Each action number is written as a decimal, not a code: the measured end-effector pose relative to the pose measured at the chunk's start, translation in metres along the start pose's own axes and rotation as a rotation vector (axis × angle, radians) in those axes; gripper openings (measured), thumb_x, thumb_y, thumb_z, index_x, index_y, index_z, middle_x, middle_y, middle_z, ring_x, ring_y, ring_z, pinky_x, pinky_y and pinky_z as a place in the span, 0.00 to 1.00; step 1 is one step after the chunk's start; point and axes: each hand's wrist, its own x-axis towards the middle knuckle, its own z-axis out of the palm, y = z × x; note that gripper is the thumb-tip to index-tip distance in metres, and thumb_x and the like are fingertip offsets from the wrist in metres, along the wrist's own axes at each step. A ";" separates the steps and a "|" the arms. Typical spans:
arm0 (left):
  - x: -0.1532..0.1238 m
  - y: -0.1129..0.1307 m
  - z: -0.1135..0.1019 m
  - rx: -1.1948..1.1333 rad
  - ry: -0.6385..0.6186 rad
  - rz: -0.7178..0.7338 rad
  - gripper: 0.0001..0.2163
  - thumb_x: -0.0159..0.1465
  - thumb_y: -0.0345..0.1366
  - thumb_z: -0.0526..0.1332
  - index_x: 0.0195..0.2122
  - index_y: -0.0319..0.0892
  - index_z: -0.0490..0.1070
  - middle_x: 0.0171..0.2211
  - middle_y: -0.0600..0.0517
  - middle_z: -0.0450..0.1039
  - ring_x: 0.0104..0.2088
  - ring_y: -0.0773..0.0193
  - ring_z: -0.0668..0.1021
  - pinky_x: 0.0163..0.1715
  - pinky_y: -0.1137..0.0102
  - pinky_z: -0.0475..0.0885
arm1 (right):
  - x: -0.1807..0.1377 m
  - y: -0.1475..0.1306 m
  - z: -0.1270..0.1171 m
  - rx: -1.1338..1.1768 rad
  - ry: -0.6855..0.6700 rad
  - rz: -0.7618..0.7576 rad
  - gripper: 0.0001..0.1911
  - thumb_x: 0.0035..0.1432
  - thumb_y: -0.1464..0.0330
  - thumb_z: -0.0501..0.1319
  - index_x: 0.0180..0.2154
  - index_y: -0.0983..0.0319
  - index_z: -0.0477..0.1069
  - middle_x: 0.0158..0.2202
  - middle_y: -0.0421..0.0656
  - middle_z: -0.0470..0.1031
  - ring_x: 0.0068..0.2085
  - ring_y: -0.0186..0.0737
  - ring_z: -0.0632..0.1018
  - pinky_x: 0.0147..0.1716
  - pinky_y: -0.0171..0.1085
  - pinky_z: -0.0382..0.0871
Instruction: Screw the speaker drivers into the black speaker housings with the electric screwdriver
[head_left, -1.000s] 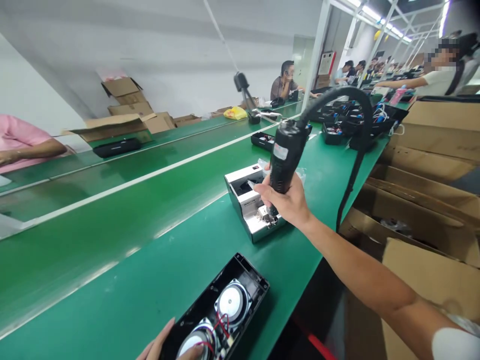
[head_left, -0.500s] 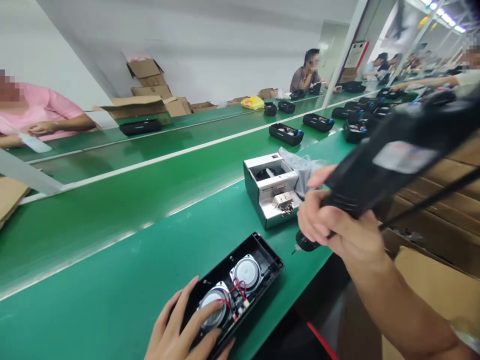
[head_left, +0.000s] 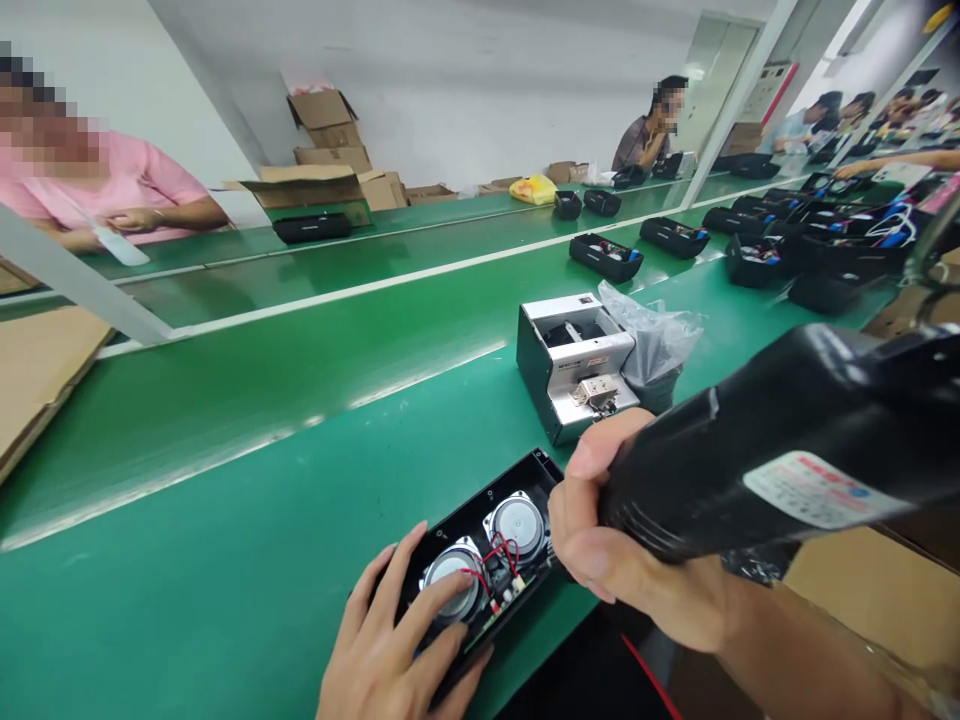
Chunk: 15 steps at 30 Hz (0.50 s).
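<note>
A black speaker box (head_left: pixel 501 500) lies open on the green bench, showing two round speaker drivers (head_left: pixel 519 527), red wires and small white connectors. My left hand (head_left: pixel 397 630) spans its near-left end, fingers spread over the rim and one driver, steadying it. My right hand (head_left: pixel 637 560) is wrapped around a black electric screwdriver (head_left: pixel 705 470) with a white label. Its grip covers the right end of the box, and the tool's tip is hidden behind my fingers. Just behind the box stands a silver-and-black screw feeder (head_left: pixel 574 365).
A clear plastic bag (head_left: pixel 660 335) sits against the feeder. Several black speaker boxes (head_left: pixel 606 257) stand along the belt toward the right. Cardboard (head_left: pixel 45 360) lies at left. A person in pink (head_left: pixel 142 185) and another person (head_left: pixel 649 140) sit across the line.
My right hand has brought the screwdriver left, from beside the box to over its right end. My left hand stays on the box. The view has shifted slightly.
</note>
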 end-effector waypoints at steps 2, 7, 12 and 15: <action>0.001 -0.002 -0.001 0.004 0.007 -0.002 0.12 0.75 0.43 0.62 0.36 0.51 0.82 0.46 0.56 0.87 0.77 0.60 0.60 0.78 0.61 0.51 | 0.000 0.003 0.000 0.000 -0.006 0.004 0.16 0.66 0.66 0.71 0.51 0.50 0.69 0.22 0.30 0.64 0.20 0.35 0.66 0.24 0.39 0.67; 0.004 -0.005 -0.004 0.021 -0.047 0.037 0.08 0.73 0.41 0.65 0.37 0.51 0.82 0.47 0.57 0.86 0.78 0.60 0.59 0.78 0.63 0.51 | 0.000 0.012 0.004 0.018 0.015 -0.027 0.16 0.66 0.67 0.71 0.51 0.50 0.69 0.22 0.29 0.64 0.20 0.34 0.66 0.25 0.38 0.67; 0.001 -0.004 0.001 0.012 0.006 0.003 0.10 0.74 0.42 0.63 0.36 0.51 0.82 0.45 0.55 0.87 0.78 0.58 0.60 0.77 0.60 0.51 | 0.003 0.018 0.004 0.013 -0.045 -0.021 0.16 0.66 0.71 0.68 0.49 0.50 0.66 0.23 0.29 0.63 0.20 0.31 0.65 0.23 0.36 0.64; 0.000 -0.003 0.004 -0.001 -0.001 -0.021 0.12 0.75 0.43 0.62 0.35 0.50 0.82 0.47 0.55 0.86 0.78 0.58 0.60 0.77 0.61 0.51 | -0.002 0.020 0.002 -0.045 -0.136 0.019 0.12 0.67 0.65 0.68 0.45 0.52 0.65 0.22 0.31 0.65 0.20 0.34 0.66 0.21 0.37 0.63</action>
